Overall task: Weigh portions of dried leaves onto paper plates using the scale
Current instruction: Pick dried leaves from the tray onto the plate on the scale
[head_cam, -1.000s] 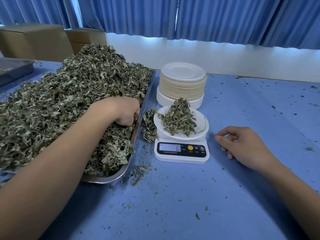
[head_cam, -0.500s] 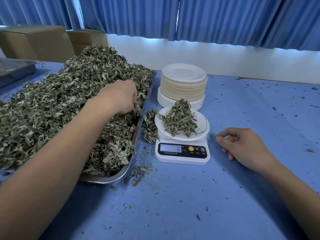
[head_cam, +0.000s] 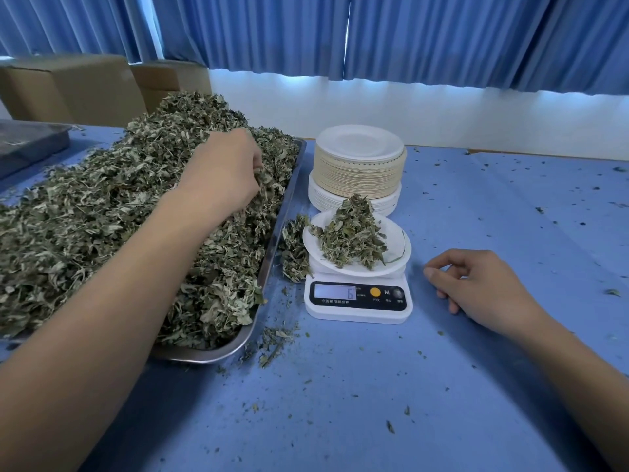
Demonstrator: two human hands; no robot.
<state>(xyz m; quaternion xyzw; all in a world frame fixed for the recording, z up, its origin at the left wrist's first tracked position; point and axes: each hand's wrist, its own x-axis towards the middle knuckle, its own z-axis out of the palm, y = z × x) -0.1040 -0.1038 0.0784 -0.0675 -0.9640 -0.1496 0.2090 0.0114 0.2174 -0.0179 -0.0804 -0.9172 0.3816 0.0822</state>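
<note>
Left of the scale (head_cam: pixel 358 313), dried leaves (head_cam: pixel 102 216) are pinched by the left hand (head_cam: pixel 223 172), likely for top-up; the right hand (head_cam: pixel 476 287) is rested slack, empty.

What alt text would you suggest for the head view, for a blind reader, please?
A person's left hand grips dried leaves in a heaped metal tray, beside a scale reading 6 with a paper plate of leaves on it. The right hand rests on the blue table; stacked plates stand behind.
</note>
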